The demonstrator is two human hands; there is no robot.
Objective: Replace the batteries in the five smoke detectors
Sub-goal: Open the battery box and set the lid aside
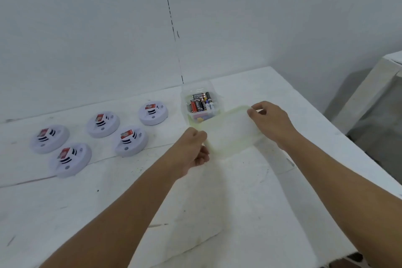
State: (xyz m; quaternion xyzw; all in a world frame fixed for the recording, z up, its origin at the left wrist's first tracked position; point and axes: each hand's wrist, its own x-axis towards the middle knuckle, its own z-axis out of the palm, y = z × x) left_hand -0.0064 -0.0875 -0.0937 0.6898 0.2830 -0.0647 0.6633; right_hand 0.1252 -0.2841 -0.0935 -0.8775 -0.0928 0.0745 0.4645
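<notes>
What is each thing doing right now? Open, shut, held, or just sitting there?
Box: open, batteries inside.
Lid: off the box, held by both hands.
Left hand: grips the lid's near left edge.
Right hand: pinches the lid's far right corner.
Five detectors: on the table, untouched.

— Where's everything on my table [272, 191]?
— Five detectors [102, 124] sit left; the box [201, 102] stands right of them by the wall, batteries [201, 103] inside.
— The lid [232, 132]?
— Just before the box.
</notes>
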